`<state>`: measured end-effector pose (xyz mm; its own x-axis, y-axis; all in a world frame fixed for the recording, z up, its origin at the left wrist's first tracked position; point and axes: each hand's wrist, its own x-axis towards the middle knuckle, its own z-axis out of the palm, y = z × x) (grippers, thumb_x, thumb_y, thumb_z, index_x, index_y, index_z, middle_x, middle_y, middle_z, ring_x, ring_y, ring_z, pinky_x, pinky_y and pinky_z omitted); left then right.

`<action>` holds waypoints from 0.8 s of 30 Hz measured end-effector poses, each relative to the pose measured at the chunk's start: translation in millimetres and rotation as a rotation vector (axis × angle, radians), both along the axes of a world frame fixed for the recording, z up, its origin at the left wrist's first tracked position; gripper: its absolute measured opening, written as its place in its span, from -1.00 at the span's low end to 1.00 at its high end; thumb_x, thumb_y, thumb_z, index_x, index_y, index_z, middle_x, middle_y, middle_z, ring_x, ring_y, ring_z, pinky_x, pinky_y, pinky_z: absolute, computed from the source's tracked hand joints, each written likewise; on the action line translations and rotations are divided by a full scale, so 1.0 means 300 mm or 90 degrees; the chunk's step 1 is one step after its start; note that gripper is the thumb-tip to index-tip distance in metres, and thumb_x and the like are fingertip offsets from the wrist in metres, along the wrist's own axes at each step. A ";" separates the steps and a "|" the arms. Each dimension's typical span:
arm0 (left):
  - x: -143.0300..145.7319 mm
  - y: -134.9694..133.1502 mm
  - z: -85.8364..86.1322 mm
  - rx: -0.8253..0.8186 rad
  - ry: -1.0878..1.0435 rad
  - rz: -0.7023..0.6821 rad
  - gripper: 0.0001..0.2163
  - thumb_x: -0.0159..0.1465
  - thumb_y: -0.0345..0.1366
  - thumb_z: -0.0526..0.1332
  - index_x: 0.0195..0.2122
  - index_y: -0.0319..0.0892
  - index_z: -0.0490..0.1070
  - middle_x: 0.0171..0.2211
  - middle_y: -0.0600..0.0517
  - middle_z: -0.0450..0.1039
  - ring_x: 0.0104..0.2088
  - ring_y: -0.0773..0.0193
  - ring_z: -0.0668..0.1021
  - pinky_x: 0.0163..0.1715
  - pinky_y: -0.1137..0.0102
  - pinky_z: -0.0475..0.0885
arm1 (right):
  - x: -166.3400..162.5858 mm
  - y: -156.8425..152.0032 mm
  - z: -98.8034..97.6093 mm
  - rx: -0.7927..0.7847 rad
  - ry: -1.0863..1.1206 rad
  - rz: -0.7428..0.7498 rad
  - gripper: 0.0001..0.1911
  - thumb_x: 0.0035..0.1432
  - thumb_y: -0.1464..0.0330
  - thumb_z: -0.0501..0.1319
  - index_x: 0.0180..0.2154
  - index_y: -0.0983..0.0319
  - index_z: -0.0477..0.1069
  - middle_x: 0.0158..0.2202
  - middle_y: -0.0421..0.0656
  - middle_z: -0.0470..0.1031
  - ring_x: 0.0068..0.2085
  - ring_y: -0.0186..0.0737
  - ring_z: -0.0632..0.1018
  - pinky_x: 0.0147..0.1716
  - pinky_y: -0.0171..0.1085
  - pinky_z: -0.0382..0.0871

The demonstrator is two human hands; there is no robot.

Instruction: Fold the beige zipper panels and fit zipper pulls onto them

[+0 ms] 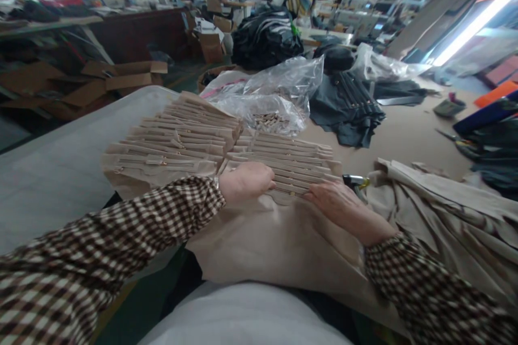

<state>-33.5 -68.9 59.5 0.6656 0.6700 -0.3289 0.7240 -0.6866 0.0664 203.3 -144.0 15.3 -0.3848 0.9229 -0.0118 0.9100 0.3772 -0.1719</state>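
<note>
A beige fabric piece point(259, 242) with a zipper lies at the front table edge and hangs toward me. My left hand point(247, 180) is closed on it near the zipper's left part, fingers curled down. My right hand point(340, 205) grips the same piece near the zipper's right end, its fingertips partly hidden. A small gold zipper pull shows between the hands. Just beyond the back of my right hand is a black-and-silver pen-like object point(354, 180); whether the hand holds it is unclear. Overlapping beige zippered pieces point(170, 145) lie in two rows beyond my hands.
Clear plastic bags point(279, 86), one with small beige pieces, lie behind the rows. Dark zippered pieces point(343, 108) are right of them. Beige fabric point(445, 215) is heaped at right, near scissors point(461, 141) and a small container point(450, 105). Cardboard boxes point(81, 86) and co-workers are farther back.
</note>
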 end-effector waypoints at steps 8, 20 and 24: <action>0.058 -0.123 -0.004 0.193 -0.049 -0.097 -0.79 0.25 -0.52 0.07 -0.28 -0.30 0.52 -0.32 -0.21 0.51 -0.26 -0.04 0.56 -0.26 0.13 0.42 | -0.076 0.027 0.049 -0.127 -0.101 -0.069 -0.65 0.31 0.25 0.07 -0.37 0.28 0.53 -0.33 0.00 0.59 -0.31 -0.15 0.57 -0.34 -0.28 0.26; 0.061 -0.211 -0.201 0.190 -0.095 -0.186 -0.67 0.26 -0.49 0.13 0.03 -0.20 0.48 0.05 -0.20 0.46 -0.02 -0.05 0.51 -0.03 0.08 0.45 | 0.627 0.047 0.122 -0.059 -0.165 -0.438 -0.62 0.26 0.44 0.06 0.08 0.31 0.41 0.05 0.10 0.45 0.01 -0.09 0.47 -0.03 -0.21 0.28; 0.064 -0.218 -0.179 0.180 -0.077 -0.171 -0.64 0.26 -0.52 0.09 0.03 -0.19 0.49 0.08 -0.19 0.46 0.00 -0.06 0.52 -0.02 0.10 0.45 | 0.834 0.017 0.059 -0.120 -0.190 -0.437 -0.66 0.13 0.46 0.26 -0.02 0.30 0.48 -0.02 -0.01 0.51 0.00 -0.15 0.50 0.00 -0.19 0.33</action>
<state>-14.3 -134.3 5.8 0.8516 0.5201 -0.0644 0.5153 -0.8534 -0.0786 453.6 -139.0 33.2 0.3169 0.9260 -0.2052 0.9475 -0.2994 0.1125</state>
